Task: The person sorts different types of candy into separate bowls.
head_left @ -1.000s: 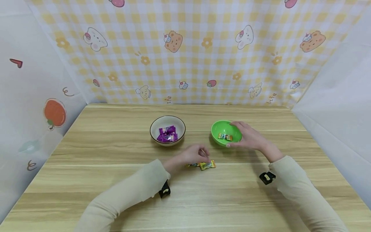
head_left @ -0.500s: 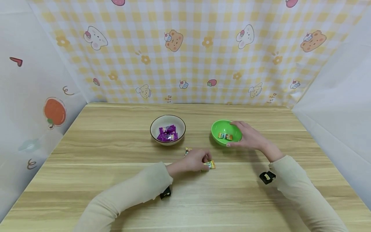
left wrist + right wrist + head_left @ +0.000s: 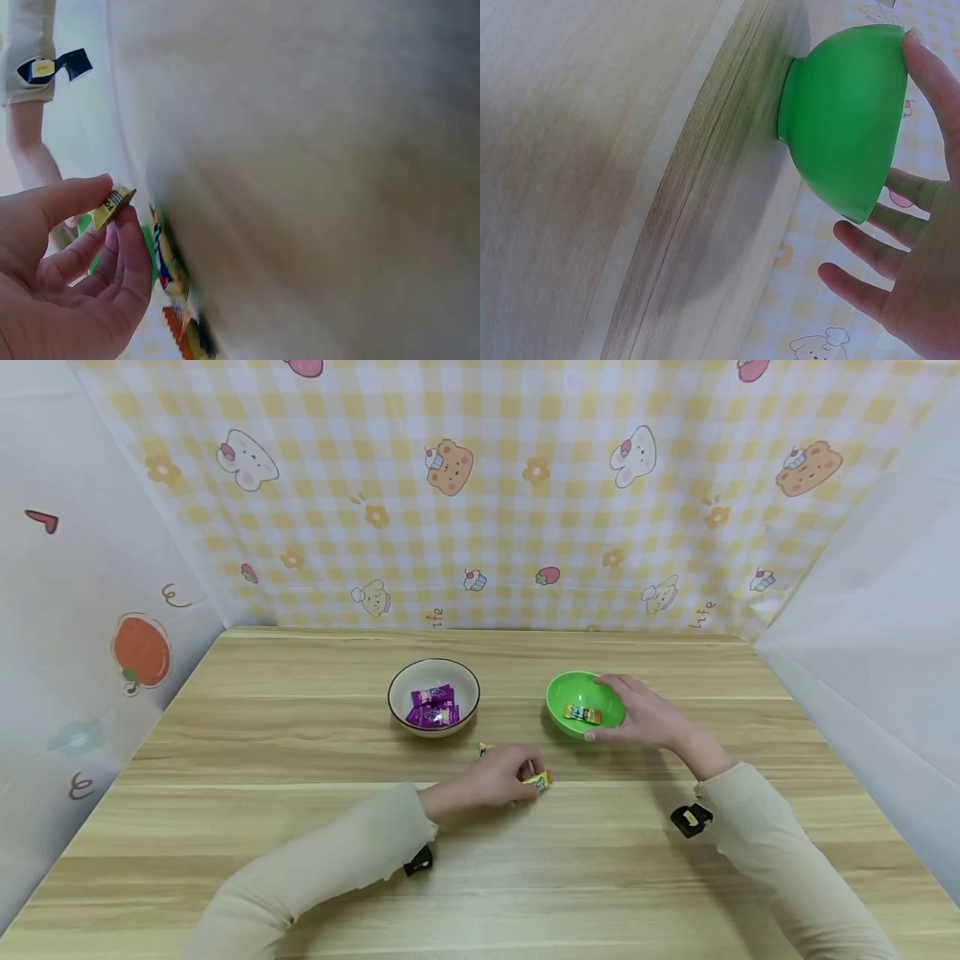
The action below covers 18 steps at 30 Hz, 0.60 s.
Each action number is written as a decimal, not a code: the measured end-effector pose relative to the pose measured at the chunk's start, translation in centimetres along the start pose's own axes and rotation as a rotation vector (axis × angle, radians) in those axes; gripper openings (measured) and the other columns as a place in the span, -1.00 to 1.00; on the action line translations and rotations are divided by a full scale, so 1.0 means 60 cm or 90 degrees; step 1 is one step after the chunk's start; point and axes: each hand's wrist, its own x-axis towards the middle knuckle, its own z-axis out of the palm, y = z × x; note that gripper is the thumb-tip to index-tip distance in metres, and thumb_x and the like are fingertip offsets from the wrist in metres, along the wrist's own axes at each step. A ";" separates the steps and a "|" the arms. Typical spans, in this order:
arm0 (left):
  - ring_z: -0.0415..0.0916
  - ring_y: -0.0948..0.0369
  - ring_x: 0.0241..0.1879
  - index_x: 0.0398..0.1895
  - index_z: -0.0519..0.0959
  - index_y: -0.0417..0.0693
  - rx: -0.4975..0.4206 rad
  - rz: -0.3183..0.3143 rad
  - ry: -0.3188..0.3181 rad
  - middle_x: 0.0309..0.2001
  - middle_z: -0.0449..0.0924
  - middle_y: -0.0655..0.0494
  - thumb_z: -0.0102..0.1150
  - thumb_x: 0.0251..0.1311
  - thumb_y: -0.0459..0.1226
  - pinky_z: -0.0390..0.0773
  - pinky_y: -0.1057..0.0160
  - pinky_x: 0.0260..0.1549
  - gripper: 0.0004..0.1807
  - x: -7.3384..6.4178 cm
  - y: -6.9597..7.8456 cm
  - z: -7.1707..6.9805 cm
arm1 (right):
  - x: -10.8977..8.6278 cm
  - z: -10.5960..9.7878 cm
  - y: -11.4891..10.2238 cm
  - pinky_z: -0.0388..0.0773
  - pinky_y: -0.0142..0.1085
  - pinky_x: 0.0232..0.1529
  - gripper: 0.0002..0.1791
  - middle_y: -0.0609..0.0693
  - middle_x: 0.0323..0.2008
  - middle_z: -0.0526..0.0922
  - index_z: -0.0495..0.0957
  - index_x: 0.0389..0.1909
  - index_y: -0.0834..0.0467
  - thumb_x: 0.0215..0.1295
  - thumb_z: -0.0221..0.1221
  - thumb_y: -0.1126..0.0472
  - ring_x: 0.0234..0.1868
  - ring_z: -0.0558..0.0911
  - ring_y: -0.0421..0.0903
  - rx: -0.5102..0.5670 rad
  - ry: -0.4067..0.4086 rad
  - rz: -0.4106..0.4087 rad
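Your left arm reaches in from the near left, its sleeve (image 3: 330,858) low across the bench (image 3: 600,893), and your left hand (image 3: 501,775) is turned back upward with the fingers (image 3: 135,259) pointing to your right. Thumb and fingertips pinch a yellow packet (image 3: 112,208); it sits at the very tips, one end sticking out to the right past them, on your side of the green bowl (image 3: 567,691). You cannot tell from these views whether it touches the bench. Two other packets (image 3: 172,262) lie just beyond those fingers, close together on the bench; from above, your hand hides most of them.

Your right arm slants in from the near right, and your right hand (image 3: 639,714) grips the green bowl by its right side, thumb on the near rim and fingers toward the far one. The wrist view shows the last two fingers spread clear of the bowl's wall. The bowl stands upright, with an orange packet (image 3: 582,714) lying inside, apart from your fingers. To its left is the white bowl (image 3: 409,680), holding purple packets (image 3: 435,716), beyond your left hand.
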 end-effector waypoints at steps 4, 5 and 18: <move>0.38 0.34 -0.60 -0.40 0.50 -0.14 -0.083 -0.015 0.000 -0.56 0.42 0.18 0.27 -0.08 -0.38 0.44 0.42 -0.60 -0.84 -0.002 0.000 -0.013 | 0.000 0.000 0.000 0.28 0.07 -0.01 0.05 0.25 0.11 0.27 0.18 0.19 0.26 -0.22 0.21 -0.36 0.09 0.28 0.16 0.001 0.002 -0.003; 0.38 0.33 -0.57 -0.39 0.51 -0.16 -0.099 -0.014 0.002 -0.54 0.43 0.17 0.27 -0.08 -0.38 0.44 0.42 -0.57 -0.83 -0.002 0.000 -0.018 | 0.000 0.000 0.000 0.28 0.06 -0.01 0.05 0.25 0.11 0.26 0.18 0.19 0.26 -0.22 0.21 -0.36 0.09 0.28 0.16 0.000 0.002 -0.002; 0.51 0.14 -0.53 -0.19 0.52 -0.29 -0.317 -0.146 0.024 -0.46 0.49 0.02 0.24 -0.01 -0.37 0.54 0.11 -0.38 -0.72 0.011 0.007 -0.074 | -0.001 0.000 0.000 0.30 0.06 -0.03 0.05 0.25 0.11 0.26 0.18 0.19 0.26 -0.23 0.22 -0.36 0.09 0.28 0.15 -0.001 0.001 0.005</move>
